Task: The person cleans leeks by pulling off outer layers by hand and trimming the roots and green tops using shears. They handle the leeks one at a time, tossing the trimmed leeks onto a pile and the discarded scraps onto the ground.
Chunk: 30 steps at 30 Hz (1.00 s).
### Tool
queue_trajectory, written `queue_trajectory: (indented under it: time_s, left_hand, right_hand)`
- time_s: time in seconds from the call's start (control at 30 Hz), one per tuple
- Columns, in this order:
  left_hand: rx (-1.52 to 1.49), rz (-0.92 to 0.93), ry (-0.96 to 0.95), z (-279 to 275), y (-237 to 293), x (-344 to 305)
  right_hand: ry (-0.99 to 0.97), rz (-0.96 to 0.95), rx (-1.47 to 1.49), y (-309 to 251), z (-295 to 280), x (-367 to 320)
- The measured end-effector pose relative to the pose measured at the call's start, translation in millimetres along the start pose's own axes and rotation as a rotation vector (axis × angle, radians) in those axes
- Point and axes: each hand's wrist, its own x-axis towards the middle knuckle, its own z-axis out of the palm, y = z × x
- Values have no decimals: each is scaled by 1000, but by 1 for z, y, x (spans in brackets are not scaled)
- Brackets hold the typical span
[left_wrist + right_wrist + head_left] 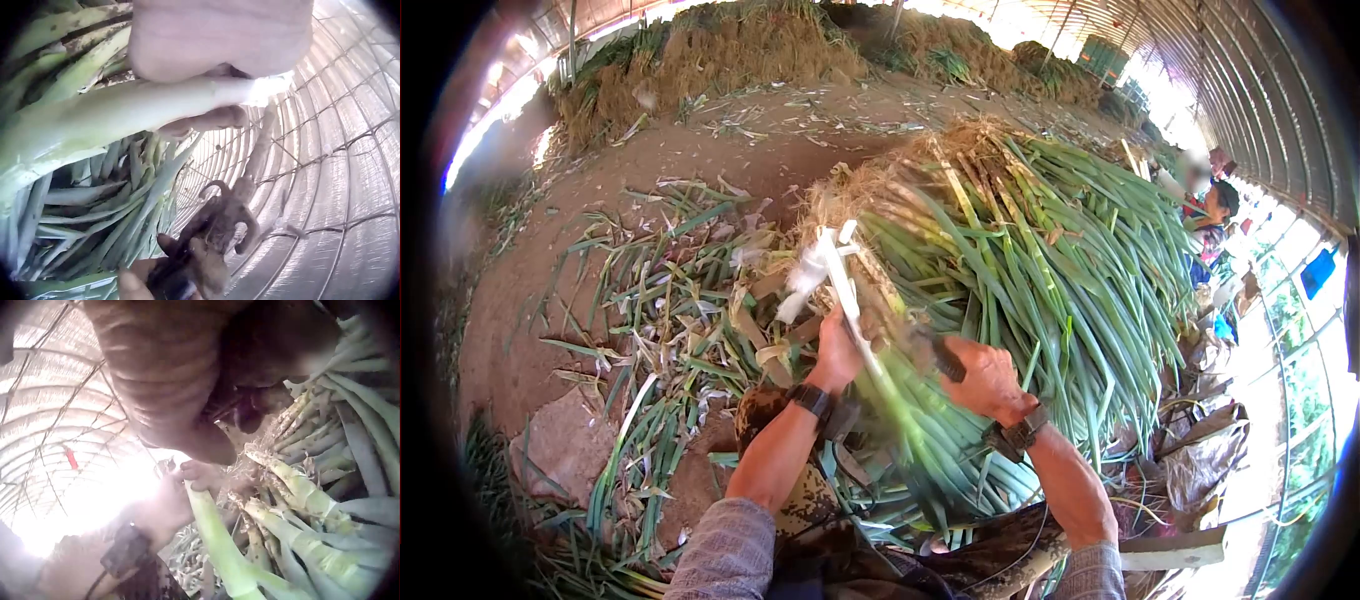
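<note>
In the head view, my left hand (837, 355) grips a green onion (845, 295) by its pale shaft, white end up and leaves hanging between my knees. Loose white skin (803, 280) is blurred beside that end. My right hand (988, 380), a little to the right, curls round a dark handheld tool (947, 358). The left wrist view shows the tool (206, 244) as brownish with curved prongs; its exact kind I cannot tell. It stands apart from the green onion (137, 115) there. Fingers partly hide the shaft in the right wrist view.
A large heap of green onions (1060, 260) lies to the right, roots toward the left. Peeled skins and leaf scraps (690, 290) litter the ground at left. More bundles (730, 60) are stacked along the back. Another person (1215, 210) is at far right, near the tunnel wall.
</note>
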Motion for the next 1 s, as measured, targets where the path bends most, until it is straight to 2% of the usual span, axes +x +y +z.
queue_trajectory:
  time_s: [0.03, 0.07, 0.13, 0.17, 0.2, 0.27, 0.37, 0.47, 0.6, 0.67, 0.7, 0.77, 0.8, 0.83, 1.0]
  left_hand:
    - [-19, -17, 47, 0, -1, -1]
    - [-19, -8, 42, 10, 2, -6]
    - [169, -35, 93, 25, 7, -15]
    - [38, -72, 192, 19, 6, -11]
    - [40, -76, 189, 8, 4, -7]
    - [26, -26, 41, -5, 1, -2]
    - [66, -28, 138, -6, -3, 6]
    - [159, -104, 155, -9, -9, 6]
    - [146, -189, 12, -11, -17, 7]
    - [131, -215, -155, -6, -18, 3]
    - [104, -170, -15, -5, -21, 1]
    - [135, -176, -62, -3, -17, 5]
    - [153, -179, -99, -5, -17, 5]
    - [168, -191, -38, -7, -18, 4]
    - [226, -122, 10, -12, -11, 11]
  right_hand:
    - [-35, 97, 17, -2, -3, 2]
    - [-31, 88, 13, -2, -5, 1]
    - [-64, -25, 15, -1, -5, -7]
    - [-134, 3, -30, -6, -9, -8]
    - [-130, 7, -31, -7, -10, -11]
    - [-75, 88, 8, -6, -14, -12]
    - [-90, -57, 44, 7, -9, -26]
    - [-19, 44, 74, 12, -1, -39]
    - [89, 74, 63, 6, 2, -37]
    - [81, 106, 79, 8, 3, -31]
    - [98, 66, 58, 14, 8, -29]
    - [119, 21, 38, 17, 9, -23]
    - [57, 40, 47, 17, 8, -21]
    - [-3, 61, 57, 17, 7, -20]
    - [39, 45, 138, 28, 11, -36]
